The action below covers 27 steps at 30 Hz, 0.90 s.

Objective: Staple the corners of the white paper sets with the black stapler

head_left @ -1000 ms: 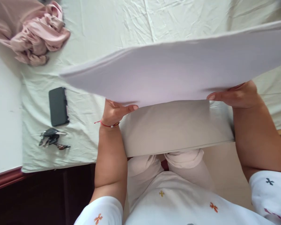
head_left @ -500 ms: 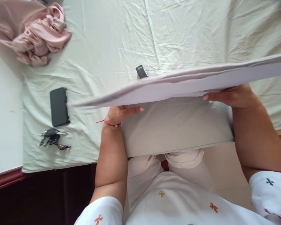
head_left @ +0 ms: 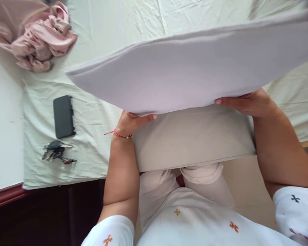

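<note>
Both grips closed on the near edge of a pale cloth [head_left: 184, 71]: my left hand [head_left: 132, 122] pinches it near one end, my right hand [head_left: 246, 102] toward the other. Cloth is held up, spread over the bed [head_left: 113, 30], far edge lifted. Judged light, soft, limp; it sags between holds, so corners or edge are the best places to take it. Below my hands lies a grey folded pad [head_left: 192, 136]. Left of it: phone [head_left: 63, 116], keys [head_left: 56, 152]. Pink garment [head_left: 38, 34] bunched at far left corner. Dark floor beside the bed.
</note>
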Each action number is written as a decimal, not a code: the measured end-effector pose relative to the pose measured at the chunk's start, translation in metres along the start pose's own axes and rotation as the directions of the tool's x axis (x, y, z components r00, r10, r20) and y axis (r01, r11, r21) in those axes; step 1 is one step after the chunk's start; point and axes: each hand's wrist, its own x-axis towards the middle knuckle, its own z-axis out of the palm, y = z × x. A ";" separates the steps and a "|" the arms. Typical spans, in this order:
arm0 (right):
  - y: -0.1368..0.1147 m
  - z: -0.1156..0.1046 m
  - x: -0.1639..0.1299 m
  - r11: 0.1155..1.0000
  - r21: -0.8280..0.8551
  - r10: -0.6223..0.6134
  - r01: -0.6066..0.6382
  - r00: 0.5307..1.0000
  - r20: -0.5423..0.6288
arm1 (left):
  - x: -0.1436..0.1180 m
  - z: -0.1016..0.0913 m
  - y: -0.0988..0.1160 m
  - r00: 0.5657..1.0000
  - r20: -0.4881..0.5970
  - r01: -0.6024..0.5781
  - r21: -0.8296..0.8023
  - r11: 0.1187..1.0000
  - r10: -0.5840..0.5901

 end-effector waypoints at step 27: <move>0.003 0.001 0.004 0.986 -0.165 -0.006 0.015 0.999 0.053 | 0.000 0.005 -0.022 0.957 -0.287 -0.004 -0.168 0.986 -0.045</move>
